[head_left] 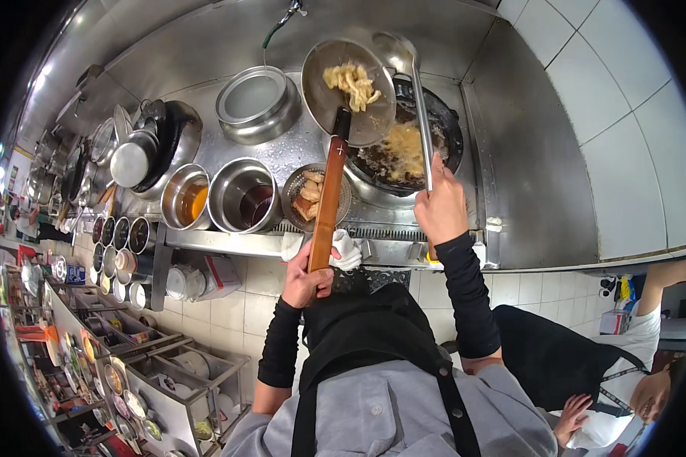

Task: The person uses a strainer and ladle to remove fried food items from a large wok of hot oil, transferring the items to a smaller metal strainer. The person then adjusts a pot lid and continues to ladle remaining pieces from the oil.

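My left hand (303, 280) is wrapped round the long wooden handle of a round skimmer (318, 85). Pale, battered-looking strips (352, 84) lie in the skimmer, which is raised beside and partly over the wok (451, 126). Bubbling yellowish oil (404, 151) fills the wok's middle. My right hand (442, 204) grips the long metal handle of a ladle (392, 52), the forefinger stretched along it. The ladle's bowl is up past the wok's far edge, close to the skimmer's rim. Whether the ladle holds anything is unclear.
Left of the wok stand a perforated bowl (344, 199) of browned pieces, a pot (222, 190) of dark liquid and a pot (172, 192) of orange liquid. A lidded steel pot (256, 107) sits behind them. Another person (617, 381) is close at my right.
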